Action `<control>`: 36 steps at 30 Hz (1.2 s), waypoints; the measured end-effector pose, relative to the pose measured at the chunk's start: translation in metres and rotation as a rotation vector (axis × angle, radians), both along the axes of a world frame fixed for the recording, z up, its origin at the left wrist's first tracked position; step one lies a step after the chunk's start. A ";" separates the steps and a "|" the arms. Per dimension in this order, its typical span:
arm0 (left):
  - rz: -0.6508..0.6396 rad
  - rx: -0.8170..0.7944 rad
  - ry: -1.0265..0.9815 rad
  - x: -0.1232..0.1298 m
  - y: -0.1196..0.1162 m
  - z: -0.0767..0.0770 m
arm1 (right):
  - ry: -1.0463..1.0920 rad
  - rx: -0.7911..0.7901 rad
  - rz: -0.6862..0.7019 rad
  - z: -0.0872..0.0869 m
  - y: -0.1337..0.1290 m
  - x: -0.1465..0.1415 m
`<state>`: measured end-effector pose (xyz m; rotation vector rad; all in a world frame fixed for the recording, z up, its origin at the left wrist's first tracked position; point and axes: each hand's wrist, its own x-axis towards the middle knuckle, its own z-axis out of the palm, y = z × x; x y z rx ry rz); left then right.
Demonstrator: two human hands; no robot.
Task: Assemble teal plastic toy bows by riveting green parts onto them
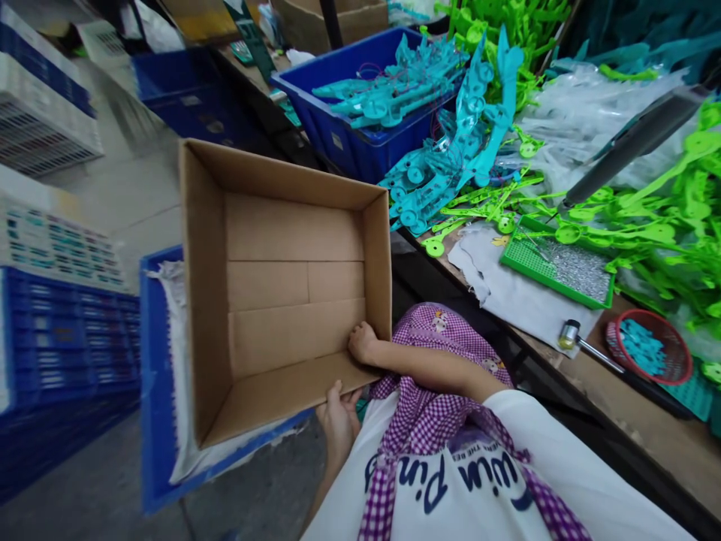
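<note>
An open cardboard box (296, 338) is tilted toward me, and its inside is bare. It is over a blue crate (155, 451) with whitish cloth (179, 443) along its edge. My left hand (338, 421) grips the box's near rim, thumb on top and fingers below. My right hand (363, 343) reaches over the side wall into the near right corner of the box. Its fingers are curled closed; whatever they hold, if anything, is hidden. A small teal patch shows beside my left hand, too covered to name.
A workbench on the right carries a blue bin (360, 154) of teal plastic parts, lime-green parts (647, 233), a green tray (557, 263) of small metal pieces, a hammer (597, 349) and a red basket (679, 361). Blue crates (73, 330) stand at left.
</note>
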<state>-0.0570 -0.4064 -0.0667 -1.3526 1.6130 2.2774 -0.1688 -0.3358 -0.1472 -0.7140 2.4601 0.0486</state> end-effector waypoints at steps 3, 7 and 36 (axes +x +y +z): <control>-0.009 -0.021 -0.013 0.001 0.000 0.000 | -0.022 0.009 0.036 0.001 0.001 -0.001; -0.050 -0.063 0.033 0.001 -0.001 -0.002 | -0.076 -0.039 0.104 0.005 0.010 0.000; -0.057 -0.095 0.074 0.001 0.007 0.008 | 0.007 -0.135 0.038 0.033 0.020 0.007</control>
